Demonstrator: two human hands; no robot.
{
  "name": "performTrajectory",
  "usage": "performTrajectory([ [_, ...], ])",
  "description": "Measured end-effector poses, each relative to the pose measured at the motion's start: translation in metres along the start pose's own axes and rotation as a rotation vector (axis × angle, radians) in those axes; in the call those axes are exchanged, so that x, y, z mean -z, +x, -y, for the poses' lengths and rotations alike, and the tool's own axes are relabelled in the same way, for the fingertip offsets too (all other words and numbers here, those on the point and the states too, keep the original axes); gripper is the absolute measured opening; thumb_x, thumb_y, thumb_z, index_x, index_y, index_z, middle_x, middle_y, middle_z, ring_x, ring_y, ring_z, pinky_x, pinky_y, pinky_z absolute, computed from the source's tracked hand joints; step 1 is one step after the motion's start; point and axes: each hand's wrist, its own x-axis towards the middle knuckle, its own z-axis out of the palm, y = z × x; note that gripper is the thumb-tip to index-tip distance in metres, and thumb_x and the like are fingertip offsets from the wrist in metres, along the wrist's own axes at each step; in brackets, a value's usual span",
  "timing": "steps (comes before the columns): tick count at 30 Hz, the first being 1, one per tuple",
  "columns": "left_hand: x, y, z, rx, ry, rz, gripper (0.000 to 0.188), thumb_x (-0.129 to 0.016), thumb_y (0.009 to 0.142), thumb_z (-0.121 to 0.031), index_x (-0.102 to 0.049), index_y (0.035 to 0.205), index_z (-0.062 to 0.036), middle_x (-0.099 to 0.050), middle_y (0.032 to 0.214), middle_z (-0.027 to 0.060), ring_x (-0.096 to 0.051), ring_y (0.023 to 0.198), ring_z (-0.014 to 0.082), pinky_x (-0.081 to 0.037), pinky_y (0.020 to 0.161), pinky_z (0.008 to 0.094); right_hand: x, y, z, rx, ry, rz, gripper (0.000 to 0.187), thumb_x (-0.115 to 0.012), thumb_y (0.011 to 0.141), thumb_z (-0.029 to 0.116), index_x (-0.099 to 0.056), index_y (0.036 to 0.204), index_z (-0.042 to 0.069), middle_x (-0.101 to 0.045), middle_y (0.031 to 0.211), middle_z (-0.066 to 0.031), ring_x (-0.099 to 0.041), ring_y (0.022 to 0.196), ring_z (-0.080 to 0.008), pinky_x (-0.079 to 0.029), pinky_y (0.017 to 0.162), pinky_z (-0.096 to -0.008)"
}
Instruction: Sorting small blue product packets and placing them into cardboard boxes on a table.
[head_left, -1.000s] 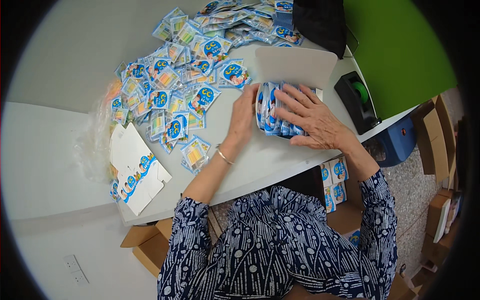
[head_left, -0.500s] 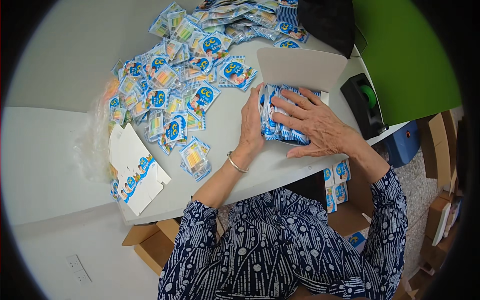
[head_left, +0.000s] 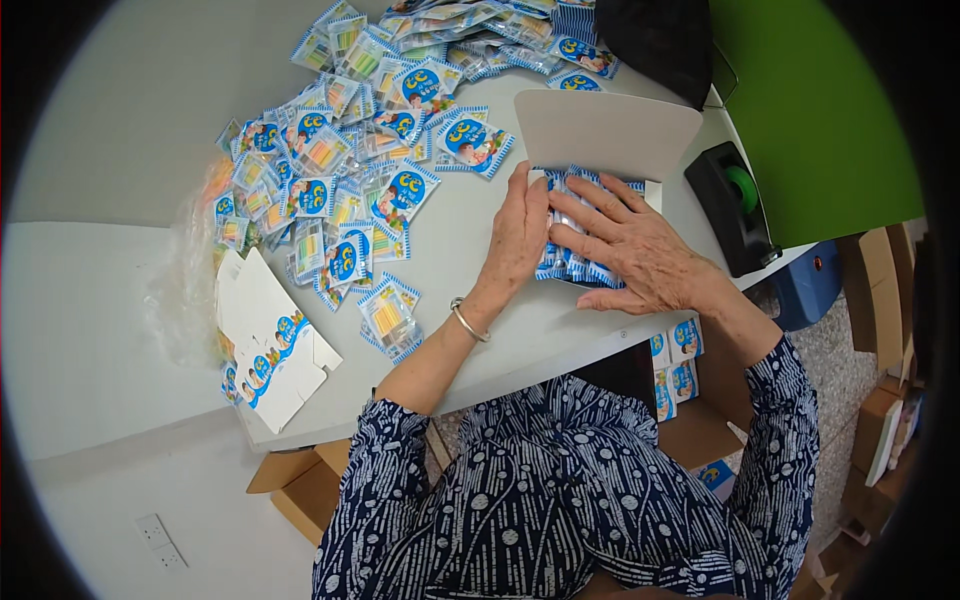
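A small white carton (head_left: 606, 130) stands at the table's front right, its lid flap raised at the back. Blue-and-white packets (head_left: 572, 268) fill it, packed upright in a row. My right hand (head_left: 645, 252) lies flat on top of them with fingers spread. At the carton's left side, my left hand (head_left: 515, 232) rests with fingers extended, their tips over the edge against the leftmost packets. Neither hand grips anything. Both palms hide part of the packets and the carton's walls.
A heap of loose packets (head_left: 325, 150) covers the table's left and back. Unfolded flat cartons (head_left: 285, 345) lie at the front left. A black tape dispenser (head_left: 728, 205) stands at the right edge. Below the table, an open brown box (head_left: 700, 435) holds filled cartons.
My left hand has shifted from the carton's outer left side up and over its edge onto the packets. My right hand stays spread on top, nearly still.
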Motion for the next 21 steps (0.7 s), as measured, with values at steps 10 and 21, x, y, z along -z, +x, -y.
performTrajectory([
  [10, 0.003, 0.008, -0.007, 0.225, -0.206, 0.075, 0.044, -0.039, 0.099, -0.016, -0.033, 0.139, 0.0020, -0.045, 0.134, 0.0224, -0.054, 0.114, 0.0316, -0.043, 0.096, 0.0370, 0.002, 0.000, -0.001, 0.053, -0.009, -0.018, 0.069, -0.055, 0.088, 0.057, -0.042, 0.139, 0.012, -0.028, 0.153, -0.0156, -0.024, 0.142, -0.0347, -0.019, 0.116, -0.0518],
  [21, 0.052, 0.037, -0.001, -0.063, -0.222, 0.518, 0.036, -0.047, 0.095, -0.002, -0.047, 0.131, -0.0058, -0.050, 0.133, 0.0079, -0.049, 0.122, 0.0167, -0.042, 0.100, 0.0334, 0.005, -0.003, -0.003, 0.062, -0.001, -0.018, 0.074, -0.057, 0.085, 0.060, -0.042, 0.139, 0.013, -0.034, 0.149, -0.0165, -0.031, 0.138, -0.0352, -0.025, 0.114, -0.0507],
])
